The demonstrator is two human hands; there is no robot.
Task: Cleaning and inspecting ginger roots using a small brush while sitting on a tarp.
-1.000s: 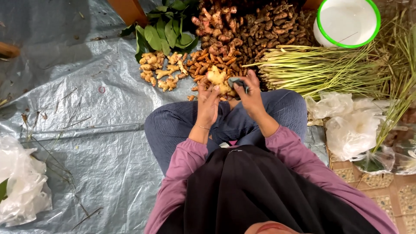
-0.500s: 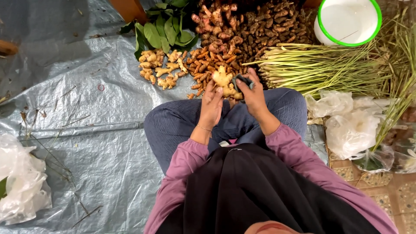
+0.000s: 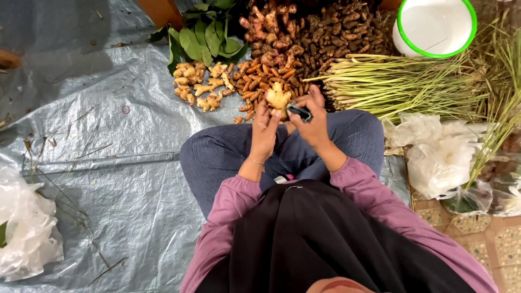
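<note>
I sit cross-legged on a grey tarp [image 3: 97, 163]. My left hand [image 3: 265, 130] holds a pale yellow ginger root [image 3: 278, 98] out over my knees. My right hand [image 3: 310, 122] grips a small dark-handled tool [image 3: 299, 112] pressed against the root's right side. Both hands touch the root, just in front of the piles of roots.
Beyond my knees lie pale ginger pieces [image 3: 201, 87], orange roots [image 3: 266, 73], brown roots [image 3: 336, 30] and green leaves [image 3: 203, 38]. Lemongrass stalks [image 3: 401, 84] and a white green-rimmed bucket [image 3: 437, 27] are at the right. White plastic bags [image 3: 434, 157] and another white bag [image 3: 24, 228] flank me.
The root in my hands has turned and risen slightly; my right hand with the tool has shifted along its side. The piles have not moved.
</note>
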